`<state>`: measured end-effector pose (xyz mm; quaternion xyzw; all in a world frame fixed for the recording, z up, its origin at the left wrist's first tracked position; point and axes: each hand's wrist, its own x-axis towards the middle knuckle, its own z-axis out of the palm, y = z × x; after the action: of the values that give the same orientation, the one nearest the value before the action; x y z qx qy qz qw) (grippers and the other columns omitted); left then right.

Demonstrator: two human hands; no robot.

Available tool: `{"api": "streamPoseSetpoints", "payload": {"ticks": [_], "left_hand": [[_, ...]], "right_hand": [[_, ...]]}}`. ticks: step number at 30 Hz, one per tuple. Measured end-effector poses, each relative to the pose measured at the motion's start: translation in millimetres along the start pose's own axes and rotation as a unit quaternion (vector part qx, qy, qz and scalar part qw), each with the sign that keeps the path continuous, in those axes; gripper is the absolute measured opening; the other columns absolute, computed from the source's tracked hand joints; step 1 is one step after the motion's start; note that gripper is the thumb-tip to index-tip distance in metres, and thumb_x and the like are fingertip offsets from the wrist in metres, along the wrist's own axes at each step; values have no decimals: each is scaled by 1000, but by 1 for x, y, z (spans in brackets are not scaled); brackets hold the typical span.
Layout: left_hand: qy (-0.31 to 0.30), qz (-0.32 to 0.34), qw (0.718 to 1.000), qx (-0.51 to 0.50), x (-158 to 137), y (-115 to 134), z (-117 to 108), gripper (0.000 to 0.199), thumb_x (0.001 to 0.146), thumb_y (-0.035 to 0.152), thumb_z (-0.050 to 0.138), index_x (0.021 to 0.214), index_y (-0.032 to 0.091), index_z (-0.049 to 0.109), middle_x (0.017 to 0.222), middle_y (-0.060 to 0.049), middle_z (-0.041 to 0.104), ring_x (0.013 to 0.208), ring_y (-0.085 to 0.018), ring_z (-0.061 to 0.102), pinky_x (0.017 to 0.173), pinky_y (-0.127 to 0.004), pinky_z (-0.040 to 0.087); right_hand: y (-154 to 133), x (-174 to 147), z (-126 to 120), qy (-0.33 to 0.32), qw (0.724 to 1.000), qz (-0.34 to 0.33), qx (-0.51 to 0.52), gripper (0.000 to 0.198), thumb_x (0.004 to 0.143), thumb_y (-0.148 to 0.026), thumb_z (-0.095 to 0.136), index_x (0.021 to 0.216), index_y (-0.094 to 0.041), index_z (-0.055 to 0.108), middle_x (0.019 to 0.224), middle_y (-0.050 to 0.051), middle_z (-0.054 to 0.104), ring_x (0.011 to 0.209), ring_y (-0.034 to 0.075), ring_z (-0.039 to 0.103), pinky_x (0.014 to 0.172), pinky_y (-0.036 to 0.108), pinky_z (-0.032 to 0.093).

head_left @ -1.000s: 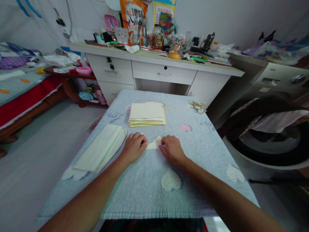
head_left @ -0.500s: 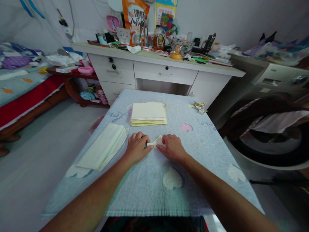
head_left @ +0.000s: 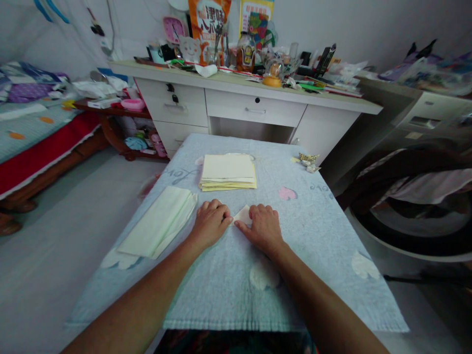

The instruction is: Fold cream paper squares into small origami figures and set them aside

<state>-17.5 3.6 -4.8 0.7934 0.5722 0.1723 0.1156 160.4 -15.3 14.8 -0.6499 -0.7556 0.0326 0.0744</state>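
Observation:
A small folded piece of white paper lies on the cloth-covered table between my hands, its peak pointing up and away from me. My left hand is closed on its left end, the thumb stretched toward the middle. On the right part, my right hand presses with curled fingers, its thumb along the near edge. Both hands hide much of the paper. Beyond them sits a stack of cream and yellow paper sheets. Left of my left hand lies a folded pale sheet bundle.
The light blue tablecloth covers the table. Small folded paper pieces lie at its far right corner. Behind stands a white desk crowded with jars and packets. A washing machine is on the right, a bed on the left.
My thumbs have come closer together over the paper, and less of its left strip shows now. The whole view has shifted slightly; the stacks stay in place.

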Motion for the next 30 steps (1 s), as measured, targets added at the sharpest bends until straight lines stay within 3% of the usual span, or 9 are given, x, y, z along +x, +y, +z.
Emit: {"api": "streamPoseSetpoints", "payload": {"ticks": [18,30], "left_hand": [[17,16,1000,4,-5,1,1,11,85,32,55,92,22,55,97,-4,56,95,-24,47,81,-36,36],[0,-6,1000,13,-6,5,0,13,84,32,56,94,23,56,104,-5,54,99,-26,45,82,-38,35]], "right_hand": [[-10,-2,1,2,1000,25,-18,59,83,-70,40,99,-16,59,99,15,59,97,31,49,82,42,33],[13,1,-4,-30,999,39,0,40,82,-57,56,95,-20,57,99,10,57,94,27,50,77,36,34]]}}
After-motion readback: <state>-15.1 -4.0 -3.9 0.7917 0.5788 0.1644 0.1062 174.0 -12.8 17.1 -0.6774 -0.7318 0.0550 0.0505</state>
